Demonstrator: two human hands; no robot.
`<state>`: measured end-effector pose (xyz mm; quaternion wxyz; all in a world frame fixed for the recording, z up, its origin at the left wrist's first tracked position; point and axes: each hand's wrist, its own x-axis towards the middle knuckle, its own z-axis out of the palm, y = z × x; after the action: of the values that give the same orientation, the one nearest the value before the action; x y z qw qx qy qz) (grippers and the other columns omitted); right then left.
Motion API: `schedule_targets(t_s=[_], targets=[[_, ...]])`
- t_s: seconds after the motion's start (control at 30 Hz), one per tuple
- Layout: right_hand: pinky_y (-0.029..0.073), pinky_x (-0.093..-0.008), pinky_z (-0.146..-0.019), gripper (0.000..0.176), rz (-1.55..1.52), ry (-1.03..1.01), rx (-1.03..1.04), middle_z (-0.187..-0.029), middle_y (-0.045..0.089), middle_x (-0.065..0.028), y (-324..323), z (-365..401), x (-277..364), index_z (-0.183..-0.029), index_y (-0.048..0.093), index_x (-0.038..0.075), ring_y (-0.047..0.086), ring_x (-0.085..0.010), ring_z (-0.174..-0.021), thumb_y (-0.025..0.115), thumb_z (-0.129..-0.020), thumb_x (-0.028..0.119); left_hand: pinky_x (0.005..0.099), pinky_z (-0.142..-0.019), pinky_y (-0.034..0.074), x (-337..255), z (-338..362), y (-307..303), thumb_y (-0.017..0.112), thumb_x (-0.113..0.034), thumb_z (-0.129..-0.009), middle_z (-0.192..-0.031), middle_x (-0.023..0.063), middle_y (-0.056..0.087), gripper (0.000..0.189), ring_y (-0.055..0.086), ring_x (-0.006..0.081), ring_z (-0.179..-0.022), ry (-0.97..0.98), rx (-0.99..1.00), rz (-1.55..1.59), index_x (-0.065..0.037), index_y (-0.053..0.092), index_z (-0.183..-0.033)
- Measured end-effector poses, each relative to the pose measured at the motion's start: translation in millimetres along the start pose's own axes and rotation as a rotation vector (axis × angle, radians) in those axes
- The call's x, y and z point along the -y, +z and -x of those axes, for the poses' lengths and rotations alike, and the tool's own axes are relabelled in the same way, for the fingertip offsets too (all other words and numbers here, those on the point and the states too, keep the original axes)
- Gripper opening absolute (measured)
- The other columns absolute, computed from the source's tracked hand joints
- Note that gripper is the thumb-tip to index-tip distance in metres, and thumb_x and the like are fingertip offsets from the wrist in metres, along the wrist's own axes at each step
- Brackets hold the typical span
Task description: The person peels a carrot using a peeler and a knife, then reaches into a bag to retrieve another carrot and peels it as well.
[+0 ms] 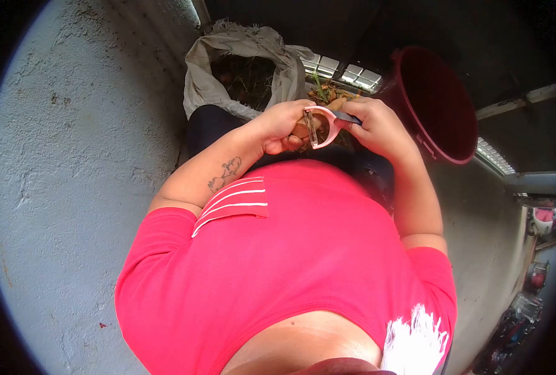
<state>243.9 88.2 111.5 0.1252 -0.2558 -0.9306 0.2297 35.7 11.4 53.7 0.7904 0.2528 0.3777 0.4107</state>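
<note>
My left hand (281, 125) is closed around a brownish root vegetable that looks like a potato (300, 130), partly hidden by the fingers and the tool. A Y-shaped peeler (335, 130) with a pink head and dark handle is gripped in my right hand (378, 125). Its metal blade stands upright over the potato, right at the left fingers. Both hands are close together above my lap, in front of the red shirt (303, 237).
Beyond my left hand stands an open white woven sack (196, 78) with dark, grassy contents. A large dark red bucket (412, 119) is tilted at the right. Scraps and peelings (328, 94) lie beyond the hands. A rough pale blue wall (71, 187) runs along the left.
</note>
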Motion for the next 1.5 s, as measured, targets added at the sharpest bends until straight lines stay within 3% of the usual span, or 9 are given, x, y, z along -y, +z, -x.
schedule_targets(t_s=[0.23,0.33,0.4,0.57,0.8,0.93,1.23,1.4,1.5], targets=[[0.046,-0.0407,-0.069,0.016,0.004,-0.026,0.026,-0.077,0.058,-0.0185,-9,-8,-33,-0.085,0.06,-0.001,0.058,-0.0368,-0.076,0.068,-0.083,0.013,0.0165,-0.034,0.028,3,8,-16,0.044,-0.026,-0.103,-0.074,0.0053,0.054,0.025,0.044,0.0069,-0.049,0.051,-0.127,-0.1,-0.005,0.057,-0.108],[0.046,-0.0415,-0.07,0.017,-0.001,0.149,0.111,-0.079,0.06,-0.0209,-11,-15,-70,-0.087,0.062,0.0,0.059,-0.0379,-0.077,0.067,-0.085,0.015,0.0169,-0.034,0.027,4,8,-34,0.045,-0.028,-0.103,-0.072,0.0055,0.053,0.028,0.043,0.007,-0.049,0.03,-0.089,-0.134,-0.003,0.057,-0.108],[0.049,-0.0454,-0.071,0.029,0.317,0.234,0.125,-0.087,0.067,-0.0179,-10,-16,-94,-0.093,0.07,0.01,0.064,-0.0371,-0.085,0.065,-0.087,0.037,0.0179,-0.035,0.026,0,11,-42,0.044,-0.032,-0.104,-0.071,0.0054,0.052,0.033,0.041,0.0069,-0.048,0.02,-0.052,-0.125,-0.002,0.058,-0.107],[0.049,-0.0449,-0.072,0.03,0.29,0.457,0.019,-0.085,0.066,-0.0191,-21,-13,-84,-0.091,0.069,0.008,0.064,-0.0372,-0.083,0.064,-0.087,0.036,0.0213,-0.037,0.026,-3,12,-44,0.038,-0.042,-0.105,-0.07,0.0048,0.052,0.046,0.039,0.0069,-0.046,0.032,-0.029,-0.064,-0.001,0.059,-0.107],[0.048,-0.0405,-0.069,0.016,-0.021,0.008,-0.019,-0.076,0.062,-0.0192,6,-22,-20,-0.083,0.063,-0.001,0.061,-0.0349,-0.075,0.066,-0.078,0.015,0.0242,-0.035,0.022,10,-10,-25,0.039,-0.043,-0.104,-0.064,0.0019,0.05,0.043,0.032,0.0085,-0.037,0.004,-0.234,0.021,-0.006,0.061,-0.096],[0.05,-0.0482,-0.068,0.021,0.144,0.016,0.015,-0.081,0.065,-0.0174,12,-26,-9,-0.084,0.065,0.005,0.063,-0.039,-0.08,0.064,-0.08,0.026,0.0236,-0.035,0.021,10,-11,-19,0.04,-0.039,-0.104,-0.063,0.0024,0.049,0.038,0.03,0.0086,-0.038,0.083,-0.261,0.088,-0.007,0.059,-0.095],[0.05,-0.0463,-0.068,0.024,0.166,-0.003,0.007,-0.078,0.066,-0.0169,-4,-27,-36,-0.091,0.07,0.01,0.064,-0.0383,-0.079,0.067,-0.082,0.032,0.0216,-0.036,0.021,13,12,-15,0.037,-0.031,-0.103,-0.065,0.0034,0.048,0.03,0.032,0.0068,-0.043,0.198,-0.252,-0.131,-0.01,0.058,-0.101],[0.05,-0.0451,-0.068,0.027,0.36,0.324,-0.041,-0.08,0.066,-0.018,-21,-25,-81,-0.088,0.069,0.008,0.064,-0.038,-0.08,0.065,-0.086,0.035,0.0226,-0.039,0.025,0,23,-21,0.039,-0.036,-0.102,-0.067,0.0059,0.051,0.033,0.035,0.0074,-0.046,0.251,-0.201,-0.167,-0.007,0.055,-0.098],[0.049,-0.0446,-0.067,0.025,0.278,0.314,-0.126,-0.079,0.065,-0.0182,-20,-25,-78,-0.088,0.069,0.008,0.064,-0.0377,-0.078,0.065,-0.084,0.032,0.0201,-0.041,0.026,-4,20,-23,0.036,-0.043,-0.104,-0.067,0.0045,0.052,0.043,0.036,0.0065,-0.046,0.112,-0.14,0.043,-0.006,0.057,-0.103]])
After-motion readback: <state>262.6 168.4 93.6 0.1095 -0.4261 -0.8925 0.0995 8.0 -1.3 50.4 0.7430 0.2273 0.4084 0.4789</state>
